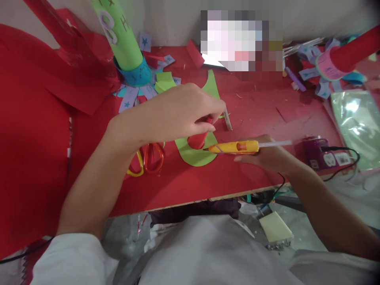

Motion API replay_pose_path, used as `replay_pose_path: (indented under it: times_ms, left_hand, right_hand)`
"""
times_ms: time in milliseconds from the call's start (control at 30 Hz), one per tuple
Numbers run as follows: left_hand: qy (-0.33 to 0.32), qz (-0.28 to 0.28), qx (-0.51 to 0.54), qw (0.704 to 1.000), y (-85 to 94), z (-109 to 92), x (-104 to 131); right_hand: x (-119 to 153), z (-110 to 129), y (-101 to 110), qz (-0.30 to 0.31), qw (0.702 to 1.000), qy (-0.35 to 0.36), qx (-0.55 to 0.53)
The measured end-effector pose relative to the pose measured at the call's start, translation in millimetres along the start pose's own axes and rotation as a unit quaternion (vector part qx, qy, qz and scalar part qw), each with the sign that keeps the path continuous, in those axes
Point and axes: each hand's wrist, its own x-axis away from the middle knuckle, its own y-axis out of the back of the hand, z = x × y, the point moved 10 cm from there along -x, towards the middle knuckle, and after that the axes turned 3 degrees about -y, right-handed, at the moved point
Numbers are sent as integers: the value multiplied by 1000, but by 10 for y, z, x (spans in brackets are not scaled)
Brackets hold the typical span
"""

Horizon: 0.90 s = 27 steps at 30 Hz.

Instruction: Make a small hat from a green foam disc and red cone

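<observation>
My left hand [204, 109] is closed on a small red paper cone [196, 141], its wide end down on a rounded light-green paper piece [197, 157]. In my right hand [263, 152] is a yellow hot glue gun [237, 147] with a clear glue stick out of its back. The gun's dark nozzle points left, just over the green piece and close to the cone's base. A narrow green strip [211, 85] shows behind my left hand. A small grey, flat tool [227, 118] lies right of my left fingertips.
Scissors with red and yellow handles [153, 158] lie beneath my left forearm. A green paper tube [124, 43] stands at the back left. On the right are a purple device with a cable [319, 154] and a clear plastic packet [356, 118].
</observation>
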Motion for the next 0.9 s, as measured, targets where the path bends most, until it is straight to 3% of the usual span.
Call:
replay_pose_path:
  times_ms: [100, 200, 333, 467, 733, 900]
  left_hand:
    - [3, 4, 8, 1000, -3, -10, -7]
    - [10, 11, 6, 1000, -14, -8, -10]
    - [15, 11, -4, 1000, -17, 0, -3]
    - [13, 10, -9, 1000, -12, -6, 1]
    - [6, 6, -14, 1000, -9, -12, 2]
    - [6, 10, -17, 1000, -20, -10, -3]
  right_hand:
    - [119, 69, -4, -25, 999, 0, -44]
    - [235, 250, -57, -59, 997, 55, -22]
    - [308, 395, -265, -46, 992, 113, 11]
    - [232, 432, -379, -32, 991, 112, 60]
    - [68, 445, -410, -10, 990, 106, 92]
    - [50, 385, -419, -42, 988, 106, 101]
